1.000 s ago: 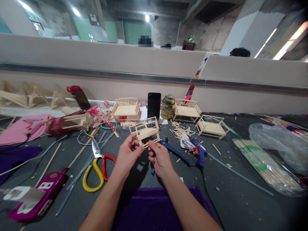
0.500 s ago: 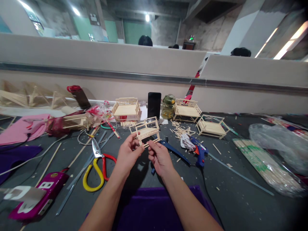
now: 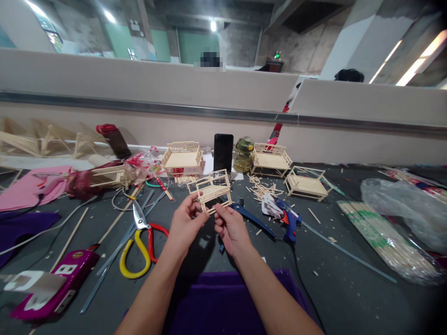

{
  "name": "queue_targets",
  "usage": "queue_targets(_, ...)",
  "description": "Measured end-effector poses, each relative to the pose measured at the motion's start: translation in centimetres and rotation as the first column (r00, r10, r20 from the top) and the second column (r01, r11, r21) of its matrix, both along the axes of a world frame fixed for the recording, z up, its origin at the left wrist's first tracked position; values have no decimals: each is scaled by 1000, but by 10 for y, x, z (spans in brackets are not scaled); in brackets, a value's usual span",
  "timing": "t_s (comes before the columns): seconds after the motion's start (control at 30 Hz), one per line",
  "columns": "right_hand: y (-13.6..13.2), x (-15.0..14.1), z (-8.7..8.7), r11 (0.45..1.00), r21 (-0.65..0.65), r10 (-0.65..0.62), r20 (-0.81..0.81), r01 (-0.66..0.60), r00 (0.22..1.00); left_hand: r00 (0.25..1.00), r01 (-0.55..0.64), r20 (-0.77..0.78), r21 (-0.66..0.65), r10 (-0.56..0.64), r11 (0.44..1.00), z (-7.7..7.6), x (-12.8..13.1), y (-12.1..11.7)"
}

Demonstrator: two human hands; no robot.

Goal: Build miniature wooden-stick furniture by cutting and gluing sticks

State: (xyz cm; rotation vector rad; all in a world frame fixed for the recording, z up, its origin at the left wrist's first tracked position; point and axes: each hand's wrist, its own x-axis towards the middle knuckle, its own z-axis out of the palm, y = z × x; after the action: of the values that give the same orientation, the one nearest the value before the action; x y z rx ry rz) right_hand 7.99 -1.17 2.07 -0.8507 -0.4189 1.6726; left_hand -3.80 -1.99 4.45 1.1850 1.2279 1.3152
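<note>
Between my hands, above the table, is a small wooden model bench (image 3: 213, 190) built of thin sticks, with a flat seat and railings. My left hand (image 3: 185, 222) grips its left end between thumb and fingers. At its lower front edge, my right hand (image 3: 231, 228) is closed in a pinch on the bottom rail, close to my left thumb. Three similar models stand behind: a model bench at the back left (image 3: 183, 158), another beside the bottle (image 3: 271, 159), and a lower model (image 3: 308, 182) on the right.
Yellow-and-red-handled scissors (image 3: 141, 237) lie left of my hands, near a purple power strip (image 3: 57, 284). To the right are a blue glue gun (image 3: 290, 223), scattered stick pieces (image 3: 264, 190) and bagged sticks (image 3: 387, 237). A phone (image 3: 223, 152) and a green-lidded bottle (image 3: 243, 156) stand behind.
</note>
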Motion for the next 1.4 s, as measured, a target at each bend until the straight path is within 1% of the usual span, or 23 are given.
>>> queue_targets(0.37, 0, -1, 0, 1000, 6, -13, 15, 13, 1000, 1000, -15, -6, -9, 14, 1000, 0, 1, 0)
queue_targets(0.8, 0, -3, -3, 999, 31, -34, 15, 33, 999, 999, -52, -12, 15, 52, 999, -1, 3, 0)
queue_targets(1.1, 0, -3, -2, 999, 19, -33, 11, 33, 999, 992, -113, -48, 21, 114, 993, -3, 6, -1)
queue_targets(1.17, 0, -3, -2, 999, 18, -36, 12, 36, 999, 995, -92, -35, 17, 92, 996, -2, 6, -1)
queue_targets(1.27, 0, -2, -3, 999, 15, -38, 10, 37, 999, 998, -50, 30, 2, 50, 999, 1, 5, -2)
queue_targets(1.4, -1, 2, -4, 999, 18, -43, 3, 43, 999, 994, -59, 89, -45, 63, 997, 5, 2, -3)
